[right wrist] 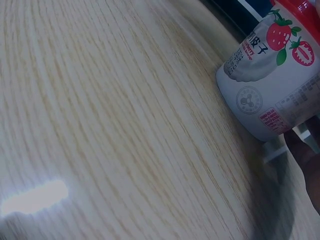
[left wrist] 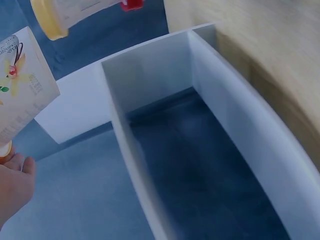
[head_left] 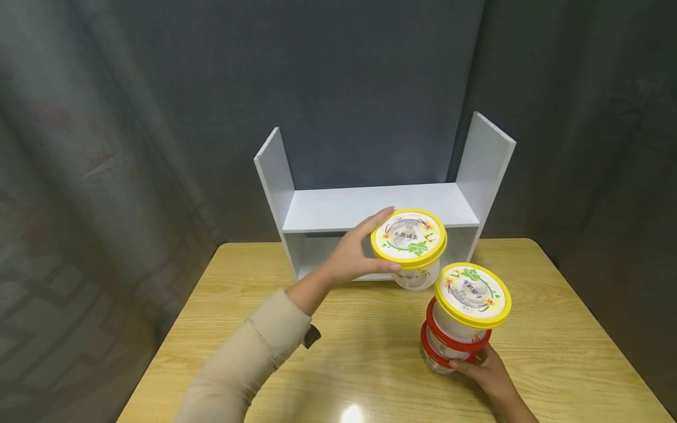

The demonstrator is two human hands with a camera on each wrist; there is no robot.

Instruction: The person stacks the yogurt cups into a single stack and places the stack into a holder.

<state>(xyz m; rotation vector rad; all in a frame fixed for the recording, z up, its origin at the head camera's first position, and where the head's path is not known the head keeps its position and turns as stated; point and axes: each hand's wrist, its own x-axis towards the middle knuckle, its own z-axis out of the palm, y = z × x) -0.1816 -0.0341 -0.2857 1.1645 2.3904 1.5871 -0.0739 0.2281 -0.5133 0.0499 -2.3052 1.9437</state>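
In the head view my left hand (head_left: 355,252) grips a clear tub with a yellow lid (head_left: 408,236), thumb on the near side and fingers on the far side. It is held up in front of the white shelf. My right hand (head_left: 489,373) holds the bottom of a stack of three tubs, its thumb at the lowest red-lidded tub (head_left: 438,359). Above that come another red-lidded tub (head_left: 446,343) and a yellow-lidded tub (head_left: 472,295) on top. Strawberry print shows on the lowest tub (right wrist: 270,75) in the right wrist view. Whether the stack touches the table cannot be told.
A white two-level shelf (head_left: 370,205) with tall side panels stands at the back of the wooden table (head_left: 338,352). Dark grey curtains (head_left: 370,88) hang behind it and on both sides.
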